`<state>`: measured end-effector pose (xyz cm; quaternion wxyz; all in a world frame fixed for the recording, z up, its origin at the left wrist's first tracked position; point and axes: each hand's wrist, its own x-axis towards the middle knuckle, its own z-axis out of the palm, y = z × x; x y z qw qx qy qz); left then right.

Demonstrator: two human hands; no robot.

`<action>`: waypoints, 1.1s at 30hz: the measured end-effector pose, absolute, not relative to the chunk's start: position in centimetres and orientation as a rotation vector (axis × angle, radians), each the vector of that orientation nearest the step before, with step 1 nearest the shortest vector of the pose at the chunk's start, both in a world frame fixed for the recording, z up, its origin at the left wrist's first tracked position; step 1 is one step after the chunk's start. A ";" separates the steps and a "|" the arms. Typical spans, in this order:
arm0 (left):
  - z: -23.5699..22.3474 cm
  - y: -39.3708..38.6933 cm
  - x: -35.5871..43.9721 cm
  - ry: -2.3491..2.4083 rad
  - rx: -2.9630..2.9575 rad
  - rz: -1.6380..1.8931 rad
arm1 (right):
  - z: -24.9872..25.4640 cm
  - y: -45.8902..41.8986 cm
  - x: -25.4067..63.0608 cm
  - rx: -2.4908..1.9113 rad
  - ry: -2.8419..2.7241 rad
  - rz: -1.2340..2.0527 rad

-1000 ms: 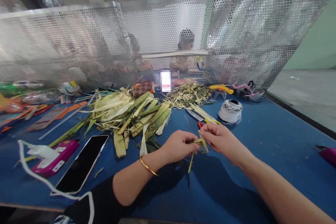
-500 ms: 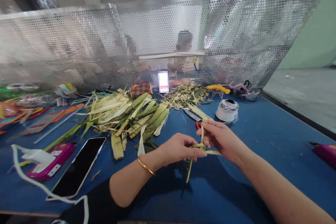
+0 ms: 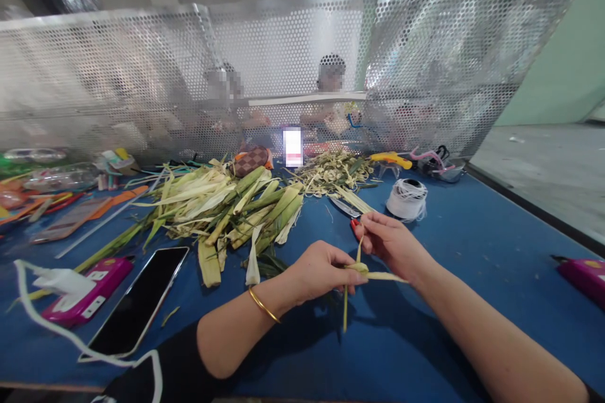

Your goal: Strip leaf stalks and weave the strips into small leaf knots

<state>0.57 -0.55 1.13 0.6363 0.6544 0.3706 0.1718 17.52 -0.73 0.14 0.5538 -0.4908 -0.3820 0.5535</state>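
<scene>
The left hand [image 3: 324, 272] pinches folded leaf strips [image 3: 360, 267] while the right hand [image 3: 390, 242] grips one upper end, seemingly mid-knot, calling for gentle tension.

Husks [image 3: 229, 201] obstruct beyond the left hand [image 3: 324, 272]; right of the spool [image 3: 406, 203], tabletop [image 3: 486, 233] lies open.

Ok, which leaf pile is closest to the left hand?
The big pile of long, wide leaves: its front edge lies near the left hand. The other pile, thin curly scraps, sits farther back.
</scene>
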 end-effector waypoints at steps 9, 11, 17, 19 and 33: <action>0.8 1.2 0.1 0.961 0.921 0.827 | 0.7 -2.4 17.0 -1.458 -1.458 0.563; 0.6 1.2 0.1 0.964 0.951 0.855 | -0.1 -2.7 15.7 -1.408 -1.691 0.801; 0.2 1.2 0.5 1.073 1.231 0.919 | -1.3 -2.7 14.9 -1.445 -1.840 0.781; 0.2 1.2 0.6 1.091 1.317 0.909 | -0.9 -2.4 15.7 -1.474 -1.932 0.587; 0.1 1.4 0.1 0.933 1.012 0.757 | -0.4 -1.9 17.1 -1.549 -2.064 0.331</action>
